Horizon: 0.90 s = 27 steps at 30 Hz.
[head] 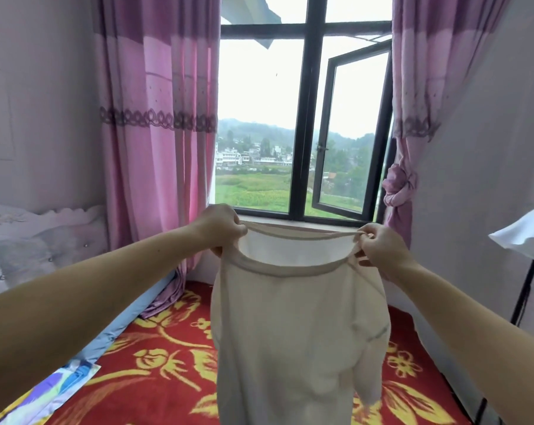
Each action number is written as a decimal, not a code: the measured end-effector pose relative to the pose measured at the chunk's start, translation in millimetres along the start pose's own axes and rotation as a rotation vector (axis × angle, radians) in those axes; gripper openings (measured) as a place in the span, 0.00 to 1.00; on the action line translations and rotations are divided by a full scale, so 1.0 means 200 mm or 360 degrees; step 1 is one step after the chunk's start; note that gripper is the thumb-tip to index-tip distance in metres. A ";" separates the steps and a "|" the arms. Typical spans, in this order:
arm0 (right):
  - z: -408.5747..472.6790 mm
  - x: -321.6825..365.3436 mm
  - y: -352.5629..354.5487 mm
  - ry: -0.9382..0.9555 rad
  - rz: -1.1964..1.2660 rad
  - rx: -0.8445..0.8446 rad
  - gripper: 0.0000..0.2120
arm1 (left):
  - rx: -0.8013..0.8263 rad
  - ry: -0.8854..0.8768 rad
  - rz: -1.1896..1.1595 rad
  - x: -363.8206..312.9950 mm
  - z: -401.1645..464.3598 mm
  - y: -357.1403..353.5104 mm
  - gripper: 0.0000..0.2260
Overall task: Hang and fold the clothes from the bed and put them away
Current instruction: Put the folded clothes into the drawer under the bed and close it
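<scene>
cream shirt (296, 332) held up by collar, left hand (219, 228) and right hand (379, 250) fingers pinching neckline, hem cut off below frame

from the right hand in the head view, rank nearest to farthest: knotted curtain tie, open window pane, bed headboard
From the right hand, which pinches the cream shirt:
1. Knotted curtain tie, just above it, right side.
2. Open window pane, centre-right.
3. Bed headboard, far left.

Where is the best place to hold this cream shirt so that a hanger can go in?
Probably at the neckline ends, from above, one hand per side, as the left hand and right hand pinch it. The cream shirt hangs straight below its stretched-open collar, leaving a clear gap for a hanger.
</scene>
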State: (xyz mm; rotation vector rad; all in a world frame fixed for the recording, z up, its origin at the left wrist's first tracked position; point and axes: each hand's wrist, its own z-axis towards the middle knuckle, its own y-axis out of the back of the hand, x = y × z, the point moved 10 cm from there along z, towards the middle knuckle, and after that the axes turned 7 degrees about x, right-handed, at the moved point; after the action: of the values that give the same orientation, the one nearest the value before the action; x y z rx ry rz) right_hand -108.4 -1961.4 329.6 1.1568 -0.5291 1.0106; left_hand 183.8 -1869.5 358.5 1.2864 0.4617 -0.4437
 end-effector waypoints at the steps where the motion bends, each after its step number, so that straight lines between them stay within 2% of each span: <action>1: -0.01 0.06 0.06 0.0178 -0.0193 -0.0183 0.09 | -0.0056 -0.0027 0.0056 0.01 0.00 0.01 0.20; 3: -0.06 0.17 0.10 0.0451 -0.0700 -0.0370 0.06 | -0.0144 -0.0076 0.0074 0.01 -0.02 0.04 0.21; 4: -0.04 0.17 0.08 0.0422 -0.0950 -0.0308 0.04 | -0.0181 -0.0083 0.0017 0.01 -0.02 0.06 0.21; 5: 0.00 0.12 0.06 0.0235 -0.1124 -0.0138 0.02 | -0.0209 -0.0089 -0.0068 0.02 -0.03 0.09 0.21; 7: 0.01 -0.08 0.03 -0.0356 -0.1234 0.0294 0.06 | -0.0238 -0.0084 -0.0192 0.03 -0.04 0.14 0.20; 8: -0.02 -0.15 0.01 -0.0576 -0.1102 0.0444 0.09 | -0.0218 -0.0066 -0.0201 0.04 -0.03 0.15 0.19; 10: -0.04 -0.20 -0.04 -0.0720 -0.0628 0.0504 0.13 | 0.0003 0.0080 -0.0131 0.08 -0.03 0.09 0.17; 13: -0.02 -0.10 -0.12 -0.0430 -0.0026 0.0454 0.12 | 0.0672 0.0362 0.0269 0.17 -0.10 -0.15 0.13; 15: -0.03 0.03 -0.19 -0.0237 0.0223 0.0510 0.15 | 0.1010 0.0344 0.0590 0.18 -0.17 -0.29 0.13; 16: -0.05 0.11 -0.24 -0.0168 0.0306 0.0556 0.15 | 0.1036 0.0225 0.0683 0.14 -0.17 -0.34 0.13; 18: -0.09 0.26 -0.32 0.0011 0.0274 0.0600 0.13 | 0.0827 -0.0154 0.0607 -0.03 -0.13 -0.38 0.19; 20: -0.13 0.42 -0.38 0.0195 0.0154 0.0579 0.10 | 0.0655 -0.0446 0.0081 -0.25 -0.13 -0.39 0.26; 21: -0.14 0.49 -0.40 0.0271 0.0125 0.0555 0.11 | 0.0582 -0.0554 -0.0152 -0.34 -0.13 -0.39 0.23; 23: -0.16 0.55 -0.41 0.0369 0.0086 0.0512 0.13 | 0.0410 -0.0564 -0.0512 -0.40 -0.09 -0.40 0.16; 25: -0.16 0.57 -0.39 0.0459 -0.0042 0.0462 0.12 | 0.0316 -0.0410 -0.0859 -0.37 -0.05 -0.41 0.09; 26: -0.16 0.55 -0.36 0.0505 -0.0165 0.0409 0.10 | 0.0301 -0.0363 -0.0946 -0.35 -0.04 -0.42 0.04; 27: -0.15 0.52 -0.32 0.0533 -0.0298 0.0330 0.07 | 0.0276 -0.0342 -0.0925 -0.34 -0.03 -0.42 0.04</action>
State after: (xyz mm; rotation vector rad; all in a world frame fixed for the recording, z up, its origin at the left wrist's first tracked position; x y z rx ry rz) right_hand -6.3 -1898.6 369.6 1.1639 -0.0491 1.0851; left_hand 80.5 -1878.7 326.6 1.2409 0.6234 -1.1184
